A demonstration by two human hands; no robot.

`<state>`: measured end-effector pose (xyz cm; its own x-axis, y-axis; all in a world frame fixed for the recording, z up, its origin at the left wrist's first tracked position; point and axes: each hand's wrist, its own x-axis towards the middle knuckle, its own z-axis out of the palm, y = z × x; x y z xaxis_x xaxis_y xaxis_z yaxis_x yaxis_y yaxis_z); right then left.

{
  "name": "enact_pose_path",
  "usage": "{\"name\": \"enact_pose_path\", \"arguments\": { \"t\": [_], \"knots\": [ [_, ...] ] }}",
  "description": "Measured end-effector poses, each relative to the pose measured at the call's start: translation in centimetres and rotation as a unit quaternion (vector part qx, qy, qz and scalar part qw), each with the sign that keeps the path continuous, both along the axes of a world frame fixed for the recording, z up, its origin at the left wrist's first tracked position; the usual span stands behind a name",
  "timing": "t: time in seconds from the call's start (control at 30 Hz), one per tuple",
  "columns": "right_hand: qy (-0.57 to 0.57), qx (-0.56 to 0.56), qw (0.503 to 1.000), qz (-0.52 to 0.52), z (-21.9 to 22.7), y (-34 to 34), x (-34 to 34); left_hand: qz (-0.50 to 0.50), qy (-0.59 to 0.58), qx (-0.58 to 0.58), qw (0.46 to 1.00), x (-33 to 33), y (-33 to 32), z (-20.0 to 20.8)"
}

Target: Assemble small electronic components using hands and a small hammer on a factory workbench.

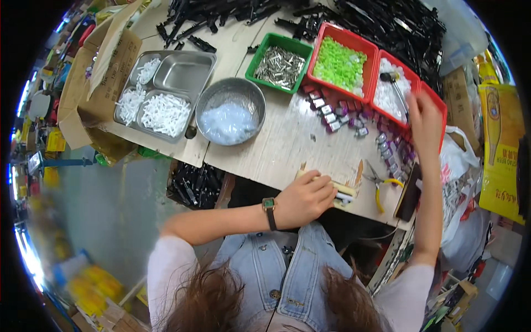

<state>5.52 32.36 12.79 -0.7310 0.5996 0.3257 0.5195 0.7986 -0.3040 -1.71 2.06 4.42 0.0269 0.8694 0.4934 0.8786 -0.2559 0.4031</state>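
My left hand (pixel 307 199) lies curled over a cream-coloured block (pixel 349 188) at the table's front edge. Pale, rod-like parts show beside its fingers on the block. A dark-strapped watch is on that wrist. Over the red trays at the right, my right hand (pixel 423 119) has its fingers bent together; their tips are partly hidden, and I cannot make out what is in them. Close to these fingers, a tool with a black end and a metal shaft (pixel 396 92) lies on small white pieces (pixel 385 98) in a red tray.
Yellow-handled pliers (pixel 380 182) lie near the front edge. Purple-and-silver parts (pixel 337 113) spread below a red tray of green pieces (pixel 337 63). A green tray (pixel 255 54), metal bowl (pixel 200 113) and compartment tray (pixel 212 62) stand leftward. Black parts (pixel 381 33) pile up behind.
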Motion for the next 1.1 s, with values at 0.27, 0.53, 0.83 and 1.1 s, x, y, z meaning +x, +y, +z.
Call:
{"name": "enact_pose_path", "arguments": {
  "t": [0.27, 0.53, 0.83, 1.1],
  "knots": [
    [-0.057, 0.113, 0.991, -0.034, -5.4, 22.1, -18.0, -0.040, -0.011, -0.048, 0.998, -0.8, 1.0, 0.9],
    [0.056, 0.170, 0.983, -0.039, -0.5, 10.8, -9.2, 0.053, -0.309, -0.113, 0.943, -2.5, 2.4, 3.3],
    [0.073, 0.115, 0.947, 0.292, 1.8, -13.3, 5.0, -0.044, -0.632, -0.202, 0.747, -4.0, 5.2, 6.1],
    [0.138, -0.154, 0.959, 0.194, -5.4, -16.2, 10.0, -0.045, -0.244, -0.128, 0.960, -2.8, 0.7, 3.8]
  ]
}}
